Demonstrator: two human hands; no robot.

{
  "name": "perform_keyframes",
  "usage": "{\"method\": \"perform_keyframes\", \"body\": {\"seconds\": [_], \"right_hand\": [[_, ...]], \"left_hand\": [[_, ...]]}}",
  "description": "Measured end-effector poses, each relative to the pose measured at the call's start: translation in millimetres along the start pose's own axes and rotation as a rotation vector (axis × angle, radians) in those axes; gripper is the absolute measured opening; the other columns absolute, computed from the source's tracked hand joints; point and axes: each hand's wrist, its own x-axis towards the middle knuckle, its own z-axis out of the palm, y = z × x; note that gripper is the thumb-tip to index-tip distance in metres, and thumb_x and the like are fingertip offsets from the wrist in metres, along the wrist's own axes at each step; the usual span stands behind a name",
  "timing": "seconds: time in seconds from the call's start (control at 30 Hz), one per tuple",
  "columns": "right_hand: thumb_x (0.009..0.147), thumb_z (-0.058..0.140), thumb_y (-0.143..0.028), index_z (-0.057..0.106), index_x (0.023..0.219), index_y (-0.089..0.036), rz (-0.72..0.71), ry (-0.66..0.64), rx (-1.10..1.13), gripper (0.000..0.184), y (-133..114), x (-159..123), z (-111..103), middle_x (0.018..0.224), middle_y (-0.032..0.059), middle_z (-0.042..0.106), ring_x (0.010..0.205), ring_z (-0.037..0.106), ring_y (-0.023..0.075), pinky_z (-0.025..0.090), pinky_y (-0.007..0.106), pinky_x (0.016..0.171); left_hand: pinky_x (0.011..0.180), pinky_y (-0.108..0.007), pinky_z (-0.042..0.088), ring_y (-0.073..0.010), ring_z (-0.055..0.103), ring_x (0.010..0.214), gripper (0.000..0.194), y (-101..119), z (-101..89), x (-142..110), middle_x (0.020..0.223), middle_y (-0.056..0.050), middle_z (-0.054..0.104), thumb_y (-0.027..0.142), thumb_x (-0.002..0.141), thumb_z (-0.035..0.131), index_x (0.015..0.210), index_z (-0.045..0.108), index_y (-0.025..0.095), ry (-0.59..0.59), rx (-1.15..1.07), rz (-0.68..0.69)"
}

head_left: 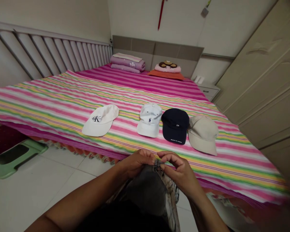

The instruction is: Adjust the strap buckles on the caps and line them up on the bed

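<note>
Close to my body, in front of the bed's near edge, I hold a grey cap (pixel 148 185) with both hands. My left hand (pixel 141 161) pinches its strap end from the left, thumb and fingertips together. From the right, my right hand (pixel 177 167) grips the same small strap (pixel 157 163) between thumb and index finger. Much of the cap is dark and hard to make out. On the bed beyond lie a white cap with CK lettering (pixel 102 119), a pale cap with a small rider logo (pixel 149 120), a navy cap (pixel 175 124) and a beige cap (pixel 203 132).
A striped sheet (pixel 70 96) covers the bed. Folded purple bedding (pixel 127 62) and an orange pillow (pixel 165 75) are by the headboard (pixel 178 53). A green stool (pixel 16 158) stands on the tiled floor at left. Wardrobe doors (pixel 261 74) line the right side.
</note>
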Motion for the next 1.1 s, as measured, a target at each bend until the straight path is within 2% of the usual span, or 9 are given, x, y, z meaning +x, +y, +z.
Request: {"method": "perform_keyframes", "body": {"seconds": [0.17,0.3,0.4,0.5,0.6,0.77,0.9,1.0,1.1], "right_hand": [[0.067,0.063,-0.020,0.056,0.099,-0.022,-0.123,0.029,-0.187,0.033,-3,-4,5,0.098,0.0048,0.062,0.091,0.057,0.0208,0.044,0.033,0.077],[0.074,0.057,-0.017,0.059,0.094,-0.022,-0.261,0.060,-0.319,0.020,-6,-8,14,0.089,0.0038,0.063,0.083,0.058,0.0183,0.045,0.029,0.071],[0.076,0.056,-0.017,0.059,0.092,-0.020,-0.292,0.110,-0.392,0.017,-7,-9,18,0.085,0.0043,0.062,0.080,0.057,0.0182,0.044,0.028,0.069],[0.076,0.057,-0.018,0.059,0.091,-0.020,-0.279,0.121,-0.444,0.016,-7,-10,19,0.081,0.0036,0.062,0.075,0.057,0.0179,0.044,0.028,0.066],[0.076,0.057,-0.020,0.059,0.091,-0.021,-0.273,0.108,-0.483,0.015,-9,-9,19,0.079,0.0033,0.062,0.073,0.057,0.0184,0.043,0.028,0.065],[0.075,0.056,-0.023,0.058,0.087,-0.022,-0.245,0.089,-0.538,0.011,-12,-9,18,0.073,0.0029,0.059,0.066,0.054,0.0176,0.041,0.028,0.059],[0.071,0.058,-0.023,0.054,0.076,-0.022,-0.179,0.119,-0.550,0.006,-12,-9,17,0.068,0.0012,0.056,0.062,0.051,0.0167,0.037,0.028,0.056],[0.069,0.058,-0.024,0.048,0.070,-0.022,-0.096,0.117,-0.454,0.011,-9,-7,19,0.063,-0.0022,0.051,0.057,0.047,0.0141,0.034,0.027,0.054],[0.069,0.058,-0.025,0.045,0.069,-0.021,-0.008,0.075,-0.186,0.014,-5,-2,21,0.058,-0.0054,0.042,0.051,0.040,0.0107,0.031,0.024,0.049]], "left_hand": [[0.044,-0.018,0.028,-0.0055,0.043,0.041,0.019,1,-2.1,-1,0.049,0.001,0.052,0.019,0.052,0.072,0.059,0.058,0.009,0.009,-0.013,0.018],[0.043,-0.017,0.026,-0.0047,0.041,0.042,0.022,3,-1.0,-3,0.049,0.002,0.050,0.021,0.053,0.072,0.058,0.055,0.009,-0.012,-0.010,0.019],[0.045,-0.017,0.027,-0.0049,0.042,0.044,0.022,5,2.1,-4,0.053,0.003,0.051,0.020,0.053,0.071,0.064,0.054,0.012,0.072,0.027,0.037],[0.049,-0.018,0.030,-0.0061,0.044,0.051,0.018,8,5.2,-6,0.060,0.002,0.052,0.025,0.061,0.066,0.066,0.053,0.013,0.164,0.075,0.132],[0.048,-0.019,0.028,-0.0056,0.040,0.050,0.026,10,6.9,-8,0.057,0.002,0.049,0.035,0.066,0.063,0.063,0.052,0.012,0.136,0.187,0.109],[0.047,-0.019,0.023,-0.0042,0.035,0.045,0.029,12,3.1,-11,0.054,0.004,0.046,0.036,0.062,0.068,0.065,0.052,0.012,0.028,0.231,0.022],[0.052,-0.021,0.030,-0.0073,0.043,0.052,0.028,14,-3.2,-12,0.062,-0.001,0.053,0.035,0.064,0.066,0.073,0.059,0.010,0.084,0.189,0.046],[0.057,-0.021,0.033,-0.0092,0.048,0.058,0.022,14,-5.6,-11,0.063,-0.001,0.055,0.029,0.062,0.067,0.068,0.058,0.010,0.134,0.130,0.084],[0.057,-0.022,0.035,-0.0101,0.049,0.058,0.025,12,-8.2,-11,0.063,0.000,0.056,0.037,0.066,0.063,0.070,0.058,0.012,0.082,0.021,0.034]]}}
